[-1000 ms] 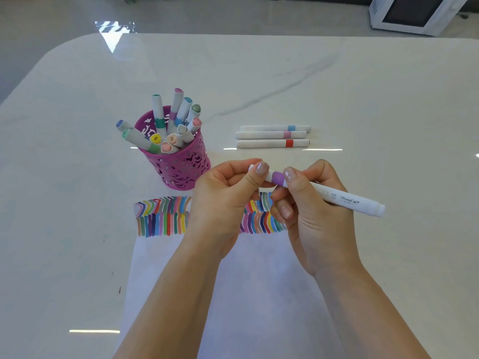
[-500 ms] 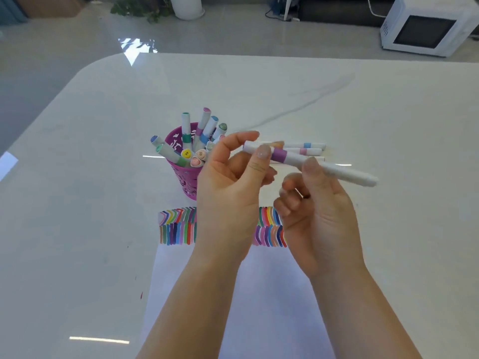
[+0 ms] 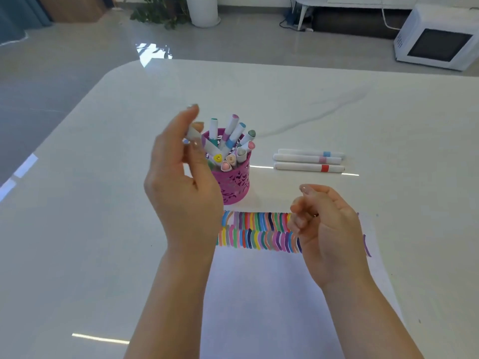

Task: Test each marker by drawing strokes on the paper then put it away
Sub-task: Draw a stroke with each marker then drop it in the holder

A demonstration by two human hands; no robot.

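Marker (image 3: pixel 193 132): white barrel, held in the left hand (image 3: pixel 181 182), up in the air just left of the pink holder (image 3: pixel 236 182) rim. Most of it is hidden by the hand and blurred, so I can't tell cap colour or which end points up.

Left hand: forearm comes up from the bottom edge, hand raised with its back to the camera. The fingers (image 3: pixel 190 117) are curled round the barrel and the thumb pinches it from the near side.

Right hand (image 3: pixel 329 229): lower, hovering over the top right part of the paper (image 3: pixel 259 294). Its fingers are loosely curled in with the thumb forward. Nothing visible in the grip.

Paper lies flat on the desk (image 3: pixel 77 229) in front of the person. Two rows of short coloured strokes (image 3: pixel 259 229) run along its far edge, and the right hand covers part of them.

The holder stands just beyond the paper, with a bunch of capped markers (image 3: pixel 230 133) leaning in it. The left hand blocks its left side.

Three white markers (image 3: pixel 308 159) lie side by side on the desk, right of the holder, apart from it, with blue, pink and red bands.

Beyond the desk, on the floor: microwave (image 3: pixel 438 45) at far right, potted plant (image 3: pixel 158 14) at top centre.
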